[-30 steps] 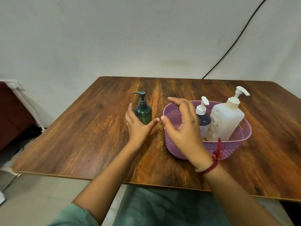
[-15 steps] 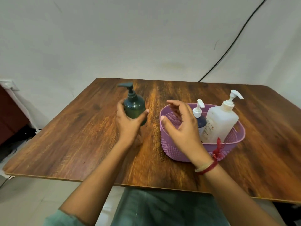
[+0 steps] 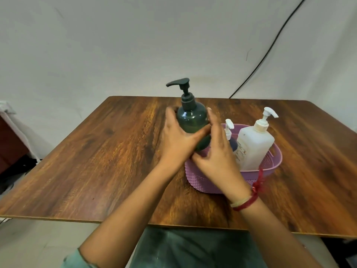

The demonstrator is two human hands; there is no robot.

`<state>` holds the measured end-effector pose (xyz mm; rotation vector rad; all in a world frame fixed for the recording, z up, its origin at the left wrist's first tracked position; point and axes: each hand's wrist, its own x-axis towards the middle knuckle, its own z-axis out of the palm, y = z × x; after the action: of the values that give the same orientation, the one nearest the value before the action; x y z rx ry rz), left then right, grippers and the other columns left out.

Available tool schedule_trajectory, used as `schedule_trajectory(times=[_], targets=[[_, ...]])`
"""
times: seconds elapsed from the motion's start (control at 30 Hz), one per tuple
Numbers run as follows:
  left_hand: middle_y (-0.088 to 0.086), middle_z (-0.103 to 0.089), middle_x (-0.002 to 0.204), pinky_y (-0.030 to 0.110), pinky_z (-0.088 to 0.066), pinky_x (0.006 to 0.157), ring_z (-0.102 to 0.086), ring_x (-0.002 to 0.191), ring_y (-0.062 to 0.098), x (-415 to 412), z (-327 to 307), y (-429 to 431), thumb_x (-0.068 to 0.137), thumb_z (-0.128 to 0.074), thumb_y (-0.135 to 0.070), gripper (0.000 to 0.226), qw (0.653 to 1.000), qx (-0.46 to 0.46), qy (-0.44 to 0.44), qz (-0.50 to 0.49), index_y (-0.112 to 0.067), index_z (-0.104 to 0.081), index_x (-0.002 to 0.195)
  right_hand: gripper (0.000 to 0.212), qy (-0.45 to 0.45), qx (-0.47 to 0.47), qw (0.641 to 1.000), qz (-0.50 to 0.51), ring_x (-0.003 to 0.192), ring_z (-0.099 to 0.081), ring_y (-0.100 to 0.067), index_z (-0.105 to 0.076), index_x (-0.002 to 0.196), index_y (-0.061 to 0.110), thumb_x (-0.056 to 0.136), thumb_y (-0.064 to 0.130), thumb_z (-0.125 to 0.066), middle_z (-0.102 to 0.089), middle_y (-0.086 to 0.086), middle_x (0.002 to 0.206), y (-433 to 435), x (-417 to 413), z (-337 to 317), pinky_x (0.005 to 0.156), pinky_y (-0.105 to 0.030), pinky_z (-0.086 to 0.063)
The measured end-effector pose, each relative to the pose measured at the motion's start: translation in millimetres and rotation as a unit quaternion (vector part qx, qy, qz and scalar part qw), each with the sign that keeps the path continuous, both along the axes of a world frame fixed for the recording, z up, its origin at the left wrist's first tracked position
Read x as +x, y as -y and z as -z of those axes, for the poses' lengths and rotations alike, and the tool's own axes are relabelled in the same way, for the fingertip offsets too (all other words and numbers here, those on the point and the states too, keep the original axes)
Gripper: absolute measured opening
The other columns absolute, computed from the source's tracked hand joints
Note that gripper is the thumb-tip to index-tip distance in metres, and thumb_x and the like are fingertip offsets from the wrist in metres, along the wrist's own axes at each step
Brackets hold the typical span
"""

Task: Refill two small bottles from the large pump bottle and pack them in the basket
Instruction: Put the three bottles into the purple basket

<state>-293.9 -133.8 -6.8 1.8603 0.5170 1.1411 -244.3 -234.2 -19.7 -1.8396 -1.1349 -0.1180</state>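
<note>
Green sleeve [image 3: 76, 258] left; red thread band [image 3: 248, 203] right wrist

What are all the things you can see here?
green bottle: 1, dark green with black pump, held up at the basket's left end
blue bottle: 1, dark blue with white pump, in the basket
white bottle: 1, white, large, in the basket
basket: 1, purple, on the table, right side
table: 1, brown wood
cable: 1, black, on the wall
thread: 1, red, round the right wrist
left hand: 1, grips the green bottle
right hand: 1, holds the green bottle's other side
</note>
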Motion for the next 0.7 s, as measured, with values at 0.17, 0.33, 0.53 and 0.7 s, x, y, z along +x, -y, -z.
schedule_trajectory(times=[0.17, 0.33, 0.53, 0.7], targets=[[-0.004, -0.048, 0.122, 0.036, -0.046, 0.097, -0.051, 0.113, 0.009, -1, 5, 2, 0.062, -0.063, -0.057, 0.072, 0.994, 0.001, -0.053, 0.095, -0.026, -0.036, 0.121, 0.088, 0.017, 0.020, 0.998, 0.060, 0.124, -0.046, -0.017, -0.019, 0.144, 0.029, 0.076, 0.011, -0.071, -0.043, 0.000, 0.140, -7, 4, -3, 0.096, -0.027, -0.039], [-0.003, -0.045, 0.131, 0.019, -0.045, 0.095, -0.049, 0.115, 0.000, -13, -13, -29, 0.074, -0.058, -0.027, 0.064, 0.956, 0.007, -0.109, 0.271, -0.027, -0.035, 0.134, 0.088, -0.048, 0.018, 0.999, 0.011, 0.120, -0.050, -0.017, -0.019, 0.142, 0.032, 0.076, 0.017, -0.074, -0.046, 0.001, 0.137, -3, 14, -6, 0.094, -0.029, -0.047], [-0.012, -0.051, 0.130, 0.018, -0.045, 0.096, -0.051, 0.118, -0.001, -8, -10, -40, 0.072, -0.069, -0.039, 0.074, 0.927, 0.146, -0.194, 0.285, -0.028, -0.035, 0.137, 0.088, -0.069, 0.010, 0.997, 0.011, 0.123, -0.049, -0.015, -0.017, 0.144, 0.036, 0.078, 0.007, -0.069, -0.045, 0.003, 0.141, 1, 13, 3, 0.092, -0.018, -0.037], [-0.017, -0.059, 0.113, 0.029, -0.050, 0.092, -0.057, 0.102, -0.003, 1, 3, -32, 0.061, -0.077, -0.051, 0.073, 0.963, 0.150, -0.164, 0.150, -0.025, -0.050, 0.124, 0.094, -0.050, 0.034, 0.998, 0.024, 0.123, -0.050, -0.013, -0.016, 0.145, 0.040, 0.076, 0.007, -0.072, -0.046, 0.004, 0.138, 9, 14, 2, 0.099, -0.026, -0.042]])
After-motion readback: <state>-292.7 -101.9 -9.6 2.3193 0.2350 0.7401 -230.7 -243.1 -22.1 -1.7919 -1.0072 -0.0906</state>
